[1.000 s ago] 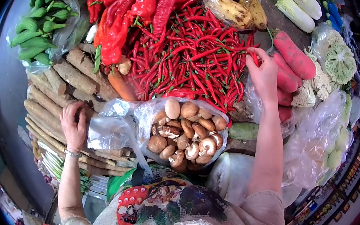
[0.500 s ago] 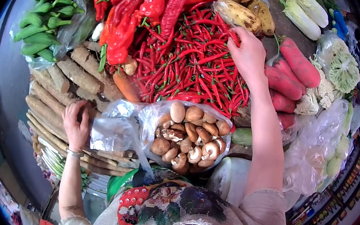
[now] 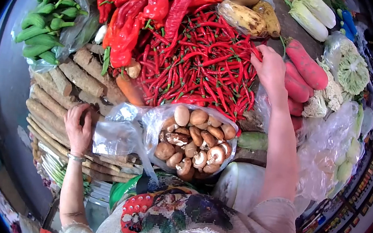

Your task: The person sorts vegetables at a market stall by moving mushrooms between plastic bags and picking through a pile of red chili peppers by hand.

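My right hand (image 3: 271, 70) is at the right edge of a wide heap of thin red chili peppers (image 3: 201, 67). Its thumb and fingers are closed on a red chili pepper (image 3: 257, 54), of which only part shows. On the left, my left hand (image 3: 79, 125) lies over long brown yams (image 3: 50, 117), fingers loosely bent and apart, holding nothing. A clear plastic bag (image 3: 119, 139) spreads just right of it. Between my arms, brown mushrooms (image 3: 195, 143) fill an opened clear bag close to my body.
Large red peppers (image 3: 127, 31) lie beyond the heap, with okra (image 3: 44, 31) in a bag at left. Lotus roots (image 3: 244, 17) are at the back. Pink-red sweet potatoes (image 3: 307, 66) and cauliflower (image 3: 336, 94) border my right arm. A green cucumber-like vegetable (image 3: 252, 141) sits beside the mushrooms.
My right hand has moved right and a little toward me, from over the chili heap to its edge, still with red between the fingers. My left hand has stayed put.
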`<state>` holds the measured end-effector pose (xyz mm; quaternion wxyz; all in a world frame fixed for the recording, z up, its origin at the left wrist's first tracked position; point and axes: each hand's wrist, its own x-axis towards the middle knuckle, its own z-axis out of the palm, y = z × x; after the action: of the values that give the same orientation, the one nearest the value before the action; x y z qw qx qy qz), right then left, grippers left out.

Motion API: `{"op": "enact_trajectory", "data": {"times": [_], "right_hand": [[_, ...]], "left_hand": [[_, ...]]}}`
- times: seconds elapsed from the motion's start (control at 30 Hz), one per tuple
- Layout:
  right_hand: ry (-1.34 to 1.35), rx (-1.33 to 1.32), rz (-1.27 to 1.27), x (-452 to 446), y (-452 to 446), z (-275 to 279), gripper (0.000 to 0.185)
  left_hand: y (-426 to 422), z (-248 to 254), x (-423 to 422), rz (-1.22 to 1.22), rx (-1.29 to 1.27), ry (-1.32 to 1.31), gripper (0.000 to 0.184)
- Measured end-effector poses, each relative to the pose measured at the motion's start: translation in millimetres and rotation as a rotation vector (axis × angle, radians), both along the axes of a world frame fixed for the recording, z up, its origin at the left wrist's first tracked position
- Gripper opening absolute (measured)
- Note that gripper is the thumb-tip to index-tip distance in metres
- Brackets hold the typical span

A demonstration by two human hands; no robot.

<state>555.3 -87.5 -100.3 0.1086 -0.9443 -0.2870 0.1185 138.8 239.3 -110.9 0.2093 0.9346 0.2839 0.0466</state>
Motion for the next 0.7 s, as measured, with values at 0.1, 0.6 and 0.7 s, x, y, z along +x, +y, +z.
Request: {"op": "enact_trajectory", "data": {"times": [0.1, 0.6, 0.7], "right_hand": [[0.338, 0.322, -0.216, -6, -10, 3, 0.023], [1.326, 1.017, -0.305, -49, 23, 8, 0.029], [1.238, 0.79, -0.179, -62, 57, 3, 0.029]], "left_hand": [[0, 0, 0, 0.007, -0.01, 0.007, 0.021], [-1, 1, -1, 0.033, -0.021, 0.016, 0.023], [1, 1, -3, 0.029, -0.011, 0.042, 0.023]]}}
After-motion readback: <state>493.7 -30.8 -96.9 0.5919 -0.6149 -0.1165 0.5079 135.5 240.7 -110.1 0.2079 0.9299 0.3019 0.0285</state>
